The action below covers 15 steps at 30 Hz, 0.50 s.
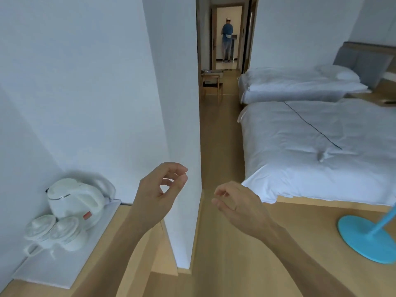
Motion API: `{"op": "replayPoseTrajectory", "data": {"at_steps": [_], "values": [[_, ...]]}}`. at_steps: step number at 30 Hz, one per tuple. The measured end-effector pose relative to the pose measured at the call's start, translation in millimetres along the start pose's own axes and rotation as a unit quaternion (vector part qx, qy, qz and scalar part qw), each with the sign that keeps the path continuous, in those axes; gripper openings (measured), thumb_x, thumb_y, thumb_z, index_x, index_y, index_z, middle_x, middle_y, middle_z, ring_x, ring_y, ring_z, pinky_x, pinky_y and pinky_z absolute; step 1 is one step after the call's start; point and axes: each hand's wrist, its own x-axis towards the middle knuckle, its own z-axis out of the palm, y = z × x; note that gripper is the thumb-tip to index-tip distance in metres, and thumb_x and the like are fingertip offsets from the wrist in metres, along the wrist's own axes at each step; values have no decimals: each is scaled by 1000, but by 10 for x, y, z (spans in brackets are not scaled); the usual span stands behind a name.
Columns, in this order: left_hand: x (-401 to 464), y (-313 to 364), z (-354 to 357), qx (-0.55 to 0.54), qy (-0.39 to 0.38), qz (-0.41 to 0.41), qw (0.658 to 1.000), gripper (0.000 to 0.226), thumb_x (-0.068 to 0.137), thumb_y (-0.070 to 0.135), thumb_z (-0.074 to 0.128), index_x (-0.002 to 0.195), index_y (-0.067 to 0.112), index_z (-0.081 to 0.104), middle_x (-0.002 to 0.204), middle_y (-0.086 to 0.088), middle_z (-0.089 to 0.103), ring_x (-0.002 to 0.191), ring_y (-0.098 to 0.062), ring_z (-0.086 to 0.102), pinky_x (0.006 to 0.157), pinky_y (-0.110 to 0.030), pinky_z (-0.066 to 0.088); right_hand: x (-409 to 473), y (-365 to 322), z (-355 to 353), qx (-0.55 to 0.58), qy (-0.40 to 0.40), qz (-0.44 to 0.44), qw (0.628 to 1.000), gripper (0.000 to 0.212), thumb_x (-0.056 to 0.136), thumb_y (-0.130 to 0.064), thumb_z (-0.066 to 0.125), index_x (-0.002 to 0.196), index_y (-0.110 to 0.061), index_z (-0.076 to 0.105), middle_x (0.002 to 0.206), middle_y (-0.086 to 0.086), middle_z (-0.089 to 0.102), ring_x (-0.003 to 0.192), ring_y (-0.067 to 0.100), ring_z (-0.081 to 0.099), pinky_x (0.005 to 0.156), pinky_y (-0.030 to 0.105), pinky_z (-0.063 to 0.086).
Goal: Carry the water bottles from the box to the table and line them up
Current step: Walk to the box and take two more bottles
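Observation:
No water bottle shows in the head view. My left hand is raised in front of a white wall corner, its fingers loosely curled with nothing in them. My right hand hangs over the wooden floor to the right of it, fingers also loosely curled and empty. Far down the hallway a cardboard box seems to sit on a wooden chair; its contents are too small to tell.
A wooden table at the lower left carries a white tray with a white kettle and two upturned cups. Two white beds stand right. A blue fan base sits on the floor. A person stands in the far doorway.

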Motion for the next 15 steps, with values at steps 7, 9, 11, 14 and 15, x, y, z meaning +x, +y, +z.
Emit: {"op": "replayPoseTrajectory", "data": {"at_steps": [7,9,11,14,15], "values": [[1387,-499,616,-7,-28,36,999,10,96,24,63,100,34,65,102,20,69,97,-7,66,79,-13,52,987,834,-178,-18,22,46,999,14,94,-49,55,100,-37,58,101,-22,60,98,-2,53,80,9,38],[1823,-604,770,-15,-29,35,999,7,95,31,61,100,35,65,102,23,68,98,-4,65,79,-11,51,1310,1041,-282,-27,28,59,998,14,95,-46,57,102,-33,60,101,-21,61,97,0,55,81,12,40],[2231,-696,914,-16,-31,36,999,11,92,39,59,101,35,64,101,26,66,100,-1,64,80,-6,48,1640,1238,-393,-40,41,64,996,16,95,-42,59,103,-29,62,99,-19,62,93,2,56,81,16,42],[2780,-829,1130,-26,-36,38,998,12,93,37,61,103,33,65,101,26,67,99,1,64,80,-3,47,2099,1522,-522,-51,58,77,994,16,94,-41,61,103,-27,64,99,-18,62,92,3,57,83,21,44],[2944,-875,1206,-27,-38,40,998,12,93,38,61,103,33,65,101,25,67,100,1,64,80,-4,47,2241,1619,-544,-53,61,77,994,17,94,-41,61,103,-27,64,99,-18,63,92,3,58,84,22,45]]}}
